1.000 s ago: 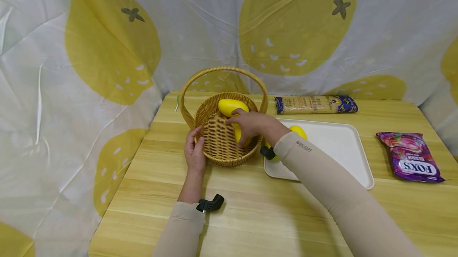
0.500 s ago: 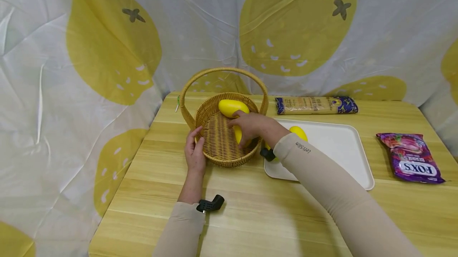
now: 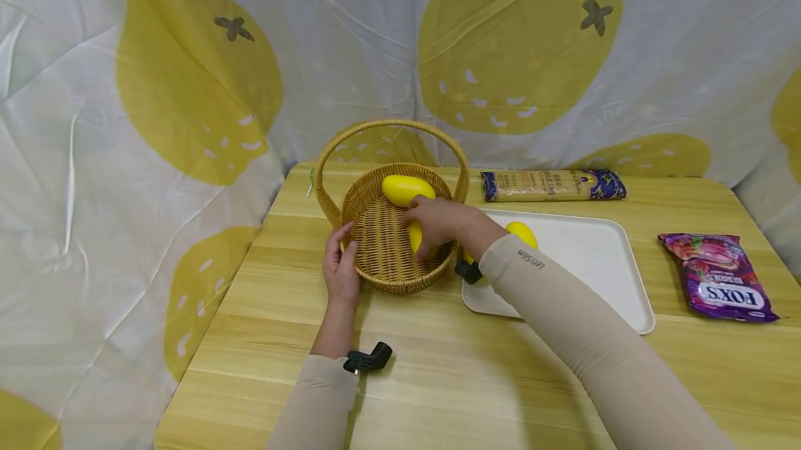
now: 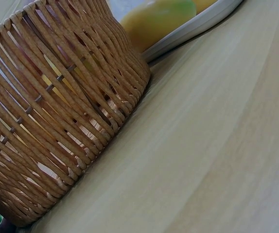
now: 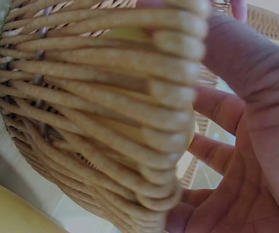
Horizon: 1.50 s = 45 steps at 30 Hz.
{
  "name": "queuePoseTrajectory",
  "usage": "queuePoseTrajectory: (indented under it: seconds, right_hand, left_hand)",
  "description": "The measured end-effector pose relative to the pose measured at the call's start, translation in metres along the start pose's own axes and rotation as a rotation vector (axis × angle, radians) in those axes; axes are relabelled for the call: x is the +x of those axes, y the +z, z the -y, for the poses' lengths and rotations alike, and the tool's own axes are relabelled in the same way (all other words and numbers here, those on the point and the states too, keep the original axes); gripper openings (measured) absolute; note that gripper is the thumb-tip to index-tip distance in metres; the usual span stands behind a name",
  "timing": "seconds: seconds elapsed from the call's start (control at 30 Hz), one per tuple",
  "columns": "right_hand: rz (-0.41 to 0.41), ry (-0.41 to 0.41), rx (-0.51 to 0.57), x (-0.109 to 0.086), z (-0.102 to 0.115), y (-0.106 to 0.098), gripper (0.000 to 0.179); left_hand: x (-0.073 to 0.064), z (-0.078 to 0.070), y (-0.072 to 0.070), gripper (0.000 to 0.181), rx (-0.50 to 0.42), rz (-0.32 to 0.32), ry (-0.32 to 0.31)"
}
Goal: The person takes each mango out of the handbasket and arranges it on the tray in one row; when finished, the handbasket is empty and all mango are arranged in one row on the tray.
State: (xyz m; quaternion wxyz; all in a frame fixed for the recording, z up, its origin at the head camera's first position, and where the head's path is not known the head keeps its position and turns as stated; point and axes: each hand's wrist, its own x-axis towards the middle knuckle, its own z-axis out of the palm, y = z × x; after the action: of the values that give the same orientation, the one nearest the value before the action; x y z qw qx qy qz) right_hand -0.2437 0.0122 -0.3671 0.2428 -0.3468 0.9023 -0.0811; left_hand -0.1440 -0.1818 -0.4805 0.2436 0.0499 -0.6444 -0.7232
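Observation:
A round wicker basket (image 3: pixel 384 241) with a tall arched handle stands on the table, seen close from outside in both wrist views. My left hand (image 3: pixel 341 272) rests against its left side, fingers on the outer wall near the rim. Reaching over the right rim, my right hand (image 3: pixel 441 224) holds a yellow mango (image 3: pixel 415 236) low inside, its fingers bent over the fruit and hiding most of it. A second yellow mango (image 3: pixel 407 190) lies at the back of the basket, just beyond my right fingertips.
Right of the basket lies a white tray (image 3: pixel 582 262) with yellow mangoes (image 3: pixel 521 233), partly hidden by my right forearm. Behind the tray is a long packet (image 3: pixel 553 185), probably noodles. A purple Fox's candy bag (image 3: pixel 719 276) lies farther right. Patterned cloth (image 3: pixel 350 39) hangs behind the table.
My right fingers have drawn in slightly to the right around the mango. The left hand and the basket stay in place.

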Motion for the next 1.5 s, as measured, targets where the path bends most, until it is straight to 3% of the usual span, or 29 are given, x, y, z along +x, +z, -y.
queuePoseTrajectory:
  seconds: [0.2,0.53,0.77,0.93,1.13,1.3,1.5]
  right_hand:
    - [-0.056,-0.089,0.061,-0.008,0.006,-0.005,0.079]
    - [-0.175,-0.221,0.125,-0.038,0.020,-0.012,0.075]
    - [-0.318,-0.241,0.278,-0.049,0.020,-0.004,0.053]
    - [-0.422,-0.248,0.332,-0.058,0.019,0.004,0.038]
    - [-0.471,-0.222,0.399,-0.077,0.015,0.018,0.053]
    - [-0.454,-0.162,0.487,-0.096,0.008,0.033,0.069]
    - [-0.437,-0.170,0.563,-0.120,-0.004,0.050,0.076]
  left_hand:
    - [-0.001,0.001,0.001,0.039,-0.017,0.005,0.002]
    - [0.000,-0.001,0.000,0.040,-0.001,-0.004,-0.032]
    - [0.001,0.000,0.001,0.041,0.009,0.001,-0.021]
    - [0.000,0.000,0.001,0.040,0.008,-0.006,-0.019]
    - [-0.001,-0.001,0.001,0.039,0.018,-0.008,-0.031]
    - [0.000,-0.001,0.002,0.039,0.015,-0.013,-0.033]
    - [0.001,0.000,0.002,0.039,0.027,-0.018,-0.026]
